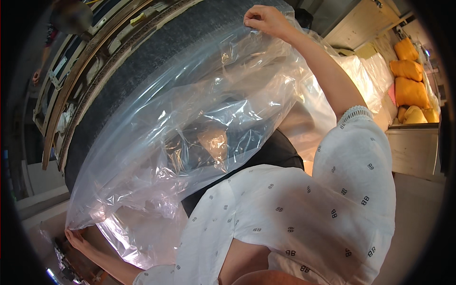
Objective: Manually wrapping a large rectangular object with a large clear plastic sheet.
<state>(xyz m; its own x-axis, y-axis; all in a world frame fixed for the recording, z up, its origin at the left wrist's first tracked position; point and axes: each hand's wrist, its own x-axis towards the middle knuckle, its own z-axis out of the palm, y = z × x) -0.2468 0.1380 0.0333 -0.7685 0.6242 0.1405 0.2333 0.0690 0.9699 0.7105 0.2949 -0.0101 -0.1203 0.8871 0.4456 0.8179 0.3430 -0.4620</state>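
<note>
A large sheet of clear plastic film [190, 111] stretches between my two hands, its upper edge lying along a dark grey padded surface [142, 78]. At the far right end my right hand [266, 21] has its fingers curled and pinched on the film's edge. Low on the left, my left hand [76, 237] grips the film's corner, with the fingertips partly hidden. The film hangs loose and wrinkled in front of me, over my dark trousers [275, 154]. Whether it is a single sheet or a bag I cannot tell.
Beyond the grey surface runs a long wooden and metal frame [90, 57]. Another person's hand [36, 77] shows at the far left. On the right, orange bundles [411, 90] are stacked on a ledge beside more crumpled plastic [365, 76] and a wooden panel [358, 23].
</note>
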